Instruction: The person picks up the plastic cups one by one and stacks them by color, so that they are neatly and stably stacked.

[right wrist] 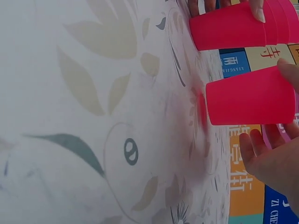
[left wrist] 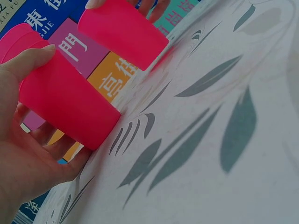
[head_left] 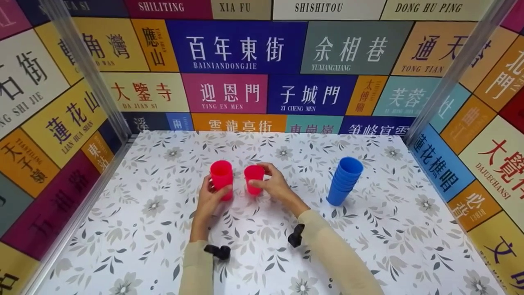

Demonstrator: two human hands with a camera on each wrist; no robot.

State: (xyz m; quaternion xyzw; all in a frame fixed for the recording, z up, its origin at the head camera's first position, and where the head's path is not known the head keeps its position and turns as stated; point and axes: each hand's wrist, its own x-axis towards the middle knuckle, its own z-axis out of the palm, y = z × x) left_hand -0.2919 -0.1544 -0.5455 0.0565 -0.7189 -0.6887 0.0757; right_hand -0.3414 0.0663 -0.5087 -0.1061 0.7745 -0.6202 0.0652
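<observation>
A short stack of nested pinkish-red cups (head_left: 222, 178) stands upright on the table, left of centre. My left hand (head_left: 209, 197) grips it from the left, thumb across the front; several rims show at its top in the right wrist view. Just to its right, my right hand (head_left: 281, 189) holds a single red cup (right wrist: 250, 99) upright between thumb and fingers. That cup's base is close over the tabletop, with a reddish shadow beside it. A small gap separates it from the stack in the head view.
A taller stack of nested blue cups (head_left: 343, 182) stands to the right, leaning slightly in this view. The table (head_left: 262, 262) has a white cloth with grey leaves and flowers. Panels with coloured lettering (head_left: 237, 47) enclose the back and sides.
</observation>
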